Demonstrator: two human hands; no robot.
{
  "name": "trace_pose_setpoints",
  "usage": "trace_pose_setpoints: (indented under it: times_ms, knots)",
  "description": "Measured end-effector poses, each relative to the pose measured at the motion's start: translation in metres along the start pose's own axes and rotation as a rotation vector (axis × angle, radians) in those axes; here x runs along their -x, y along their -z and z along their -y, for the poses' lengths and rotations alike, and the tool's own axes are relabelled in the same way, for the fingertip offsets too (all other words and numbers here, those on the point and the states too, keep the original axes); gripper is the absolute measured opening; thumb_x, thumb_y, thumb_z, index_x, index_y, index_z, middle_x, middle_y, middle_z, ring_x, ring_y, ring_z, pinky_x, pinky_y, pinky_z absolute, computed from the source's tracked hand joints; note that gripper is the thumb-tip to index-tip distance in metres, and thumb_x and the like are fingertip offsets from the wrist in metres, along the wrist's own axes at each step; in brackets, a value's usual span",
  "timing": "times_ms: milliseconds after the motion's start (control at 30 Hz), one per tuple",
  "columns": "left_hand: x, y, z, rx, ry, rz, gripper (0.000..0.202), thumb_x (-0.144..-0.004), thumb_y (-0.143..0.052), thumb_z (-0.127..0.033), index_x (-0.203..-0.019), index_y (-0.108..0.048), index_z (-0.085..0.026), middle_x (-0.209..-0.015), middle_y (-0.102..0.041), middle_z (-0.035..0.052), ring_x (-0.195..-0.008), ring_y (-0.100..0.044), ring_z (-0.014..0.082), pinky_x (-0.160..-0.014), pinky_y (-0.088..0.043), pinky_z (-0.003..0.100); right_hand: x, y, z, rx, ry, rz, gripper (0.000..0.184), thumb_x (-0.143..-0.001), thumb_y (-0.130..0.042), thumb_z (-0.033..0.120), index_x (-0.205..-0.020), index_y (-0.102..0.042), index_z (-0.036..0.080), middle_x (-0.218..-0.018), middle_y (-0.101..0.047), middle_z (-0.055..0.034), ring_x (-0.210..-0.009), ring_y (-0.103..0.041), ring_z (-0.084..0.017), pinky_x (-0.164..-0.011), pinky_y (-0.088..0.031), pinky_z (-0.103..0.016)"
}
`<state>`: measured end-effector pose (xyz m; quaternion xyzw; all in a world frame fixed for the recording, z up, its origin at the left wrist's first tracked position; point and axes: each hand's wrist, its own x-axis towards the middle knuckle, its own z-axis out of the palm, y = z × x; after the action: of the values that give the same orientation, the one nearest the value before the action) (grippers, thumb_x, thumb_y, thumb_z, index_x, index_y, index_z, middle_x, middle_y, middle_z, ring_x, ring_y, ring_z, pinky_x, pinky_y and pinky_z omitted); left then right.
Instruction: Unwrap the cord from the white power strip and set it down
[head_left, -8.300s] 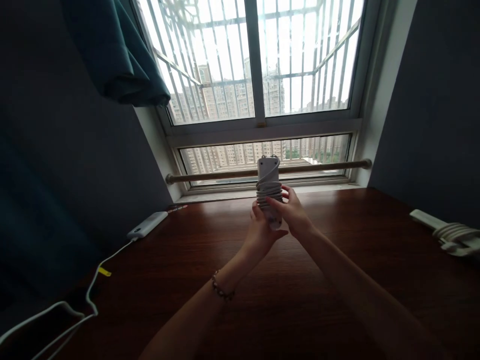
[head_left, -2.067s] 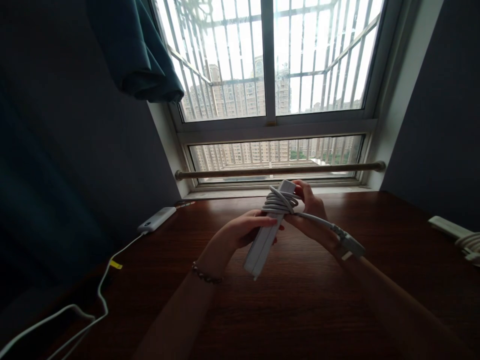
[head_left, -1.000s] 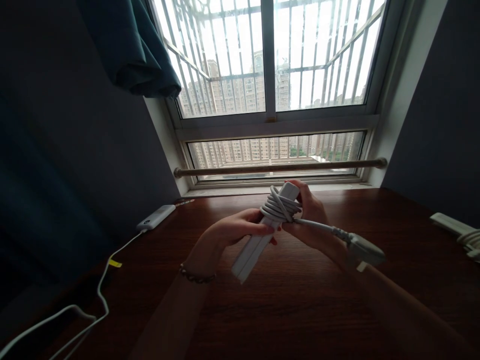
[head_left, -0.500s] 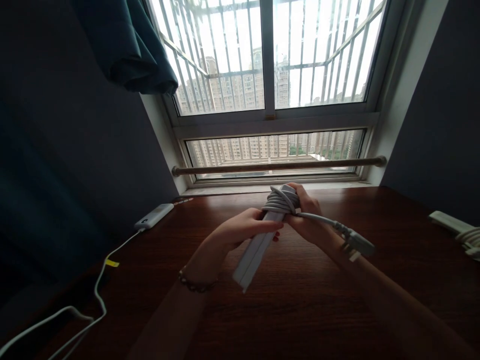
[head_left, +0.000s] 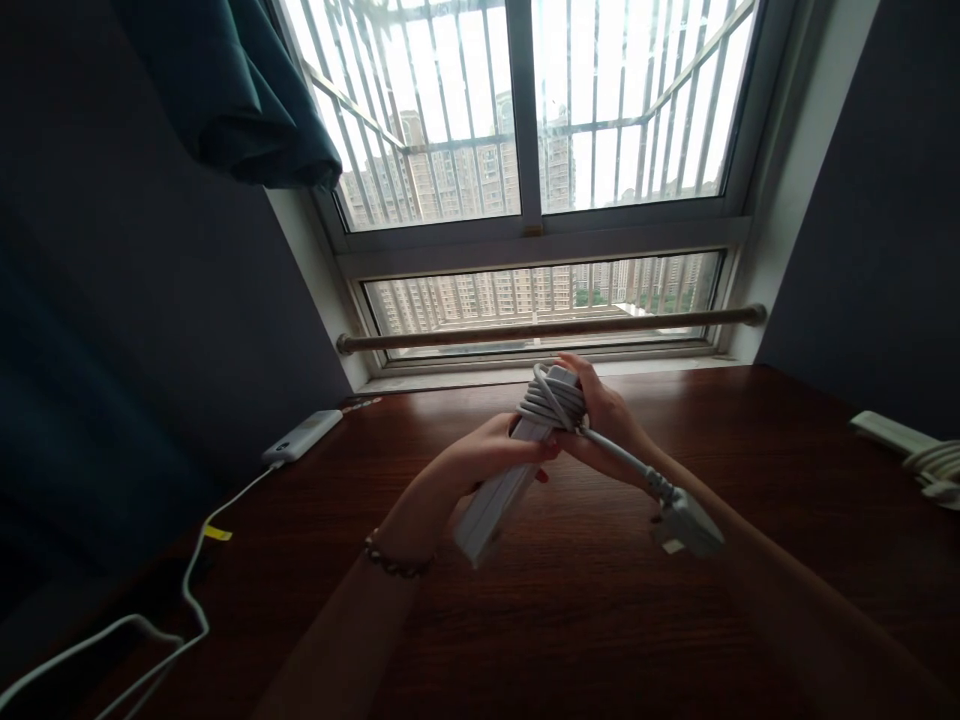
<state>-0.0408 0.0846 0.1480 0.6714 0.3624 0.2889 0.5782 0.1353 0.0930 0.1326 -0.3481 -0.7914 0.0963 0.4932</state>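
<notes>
A white power strip (head_left: 498,497) is held tilted above the dark wooden tabletop, its far end pointing toward the window. Its grey cord (head_left: 551,402) is wound in several turns around the far end. My left hand (head_left: 487,450) grips the strip's middle, just below the coils, thumb across the top. My right hand (head_left: 604,415) is closed around the wound end and the cord there; some of its fingers are hidden behind the strip. From that hand the free end of the cord runs right to a plug (head_left: 688,522), which hangs by my right forearm.
A white device (head_left: 304,437) with a white cable (head_left: 196,570) and yellow tag (head_left: 218,533) lies at the table's left. Another white strip with a wound cord (head_left: 896,436) lies at the right edge. Behind the wooden table (head_left: 600,620) are a window and a horizontal rail (head_left: 551,329).
The plug has dropped a little and turned, swinging on its cord. Both hands still hold the strip, which sits slightly further left in view; the whole view has shifted slightly too.
</notes>
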Motion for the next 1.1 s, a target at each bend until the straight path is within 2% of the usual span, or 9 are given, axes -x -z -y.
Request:
trace_pose_setpoints:
  times_ms: [133,300,467,567,667,733,867,1000,1100]
  knots:
    - [-0.001,0.001,0.003,0.066,0.046,0.068,0.030,-0.066,-0.071,-0.029,-0.087,-0.061,-0.011,-0.074,-0.063,0.0048,-0.064,-0.061,0.0183,-0.060,-0.049,0.028,-0.002,0.004,0.004,0.026,-0.094,-0.002,0.067,-0.056,-0.063,0.017,-0.120,-0.042,0.015,-0.096,-0.061,-0.0072,-0.079,-0.059,-0.022,-0.070,-0.046,-0.030]
    - [0.002,0.003,0.004,0.101,0.041,0.153,0.035,-0.072,-0.068,-0.027,-0.103,-0.057,-0.012,-0.084,-0.065,0.0079,-0.066,-0.064,0.0183,-0.059,-0.050,0.027,-0.002,0.008,0.008,-0.046,-0.144,-0.048,0.046,-0.056,-0.062,0.014,-0.102,-0.056,0.016,-0.079,-0.062,0.0005,-0.067,-0.055,-0.015,-0.062,-0.043,-0.023]
    - [0.003,0.005,0.007,0.091,0.116,0.185,0.030,-0.074,-0.067,-0.033,-0.094,-0.060,-0.011,-0.087,-0.066,0.0106,-0.070,-0.065,0.0211,-0.063,-0.050,0.031,-0.002,0.008,0.007,-0.015,-0.123,-0.002,0.043,-0.059,-0.058,0.012,-0.101,-0.057,0.016,-0.073,-0.060,0.0019,-0.065,-0.054,-0.014,-0.059,-0.041,-0.022]
    - [0.003,0.003,0.004,-0.078,0.099,0.084,0.031,-0.075,-0.064,-0.038,-0.088,-0.063,-0.009,-0.083,-0.067,0.0115,-0.075,-0.063,0.0219,-0.066,-0.047,0.030,-0.002,0.004,0.003,0.004,-0.087,0.052,0.048,-0.061,-0.056,0.013,-0.109,-0.052,0.016,-0.081,-0.060,-0.0009,-0.069,-0.056,-0.016,-0.063,-0.043,-0.024]
    - [0.005,-0.001,-0.003,-0.282,0.015,-0.108,0.033,-0.074,-0.063,-0.042,-0.081,-0.065,-0.010,-0.076,-0.066,0.0081,-0.068,-0.060,0.0201,-0.059,-0.044,0.027,0.000,-0.001,-0.003,0.013,-0.042,0.060,0.062,-0.064,-0.056,0.017,-0.123,-0.037,0.016,-0.096,-0.060,-0.0067,-0.080,-0.058,-0.020,-0.071,-0.045,-0.029]
    - [0.007,-0.003,-0.007,-0.344,-0.034,-0.170,0.032,-0.074,-0.062,-0.042,-0.078,-0.065,-0.010,-0.072,-0.065,0.0063,-0.065,-0.059,0.0194,-0.057,-0.043,0.026,0.000,-0.003,-0.006,-0.001,0.014,0.075,0.069,-0.066,-0.055,0.019,-0.129,-0.028,0.016,-0.104,-0.058,-0.0090,-0.086,-0.058,-0.022,-0.076,-0.045,-0.031]
    - [0.011,-0.005,-0.009,-0.374,-0.098,-0.150,0.029,-0.077,-0.060,-0.041,-0.078,-0.061,-0.012,-0.070,-0.062,0.0040,-0.065,-0.057,0.0181,-0.057,-0.043,0.026,0.001,-0.002,-0.007,-0.016,0.083,0.078,0.069,-0.066,-0.056,0.019,-0.128,-0.026,0.018,-0.109,-0.054,-0.0085,-0.090,-0.056,-0.021,-0.079,-0.045,-0.030]
    - [0.011,-0.003,-0.006,-0.330,-0.149,-0.121,0.026,-0.076,-0.063,-0.037,-0.085,-0.059,-0.013,-0.075,-0.060,0.0037,-0.068,-0.056,0.0175,-0.061,-0.045,0.026,0.000,0.001,-0.001,-0.012,0.109,0.039,0.064,-0.066,-0.058,0.019,-0.124,-0.032,0.020,-0.104,-0.055,-0.0054,-0.088,-0.055,-0.020,-0.080,-0.044,-0.029]
    - [0.010,-0.003,-0.007,-0.301,-0.137,-0.091,0.024,-0.076,-0.063,-0.033,-0.086,-0.058,-0.012,-0.075,-0.059,0.0039,-0.067,-0.056,0.0171,-0.061,-0.045,0.027,0.000,0.005,0.007,0.001,0.096,0.030,0.059,-0.065,-0.060,0.022,-0.120,-0.039,0.018,-0.100,-0.057,-0.0058,-0.086,-0.056,-0.020,-0.077,-0.045,-0.029]
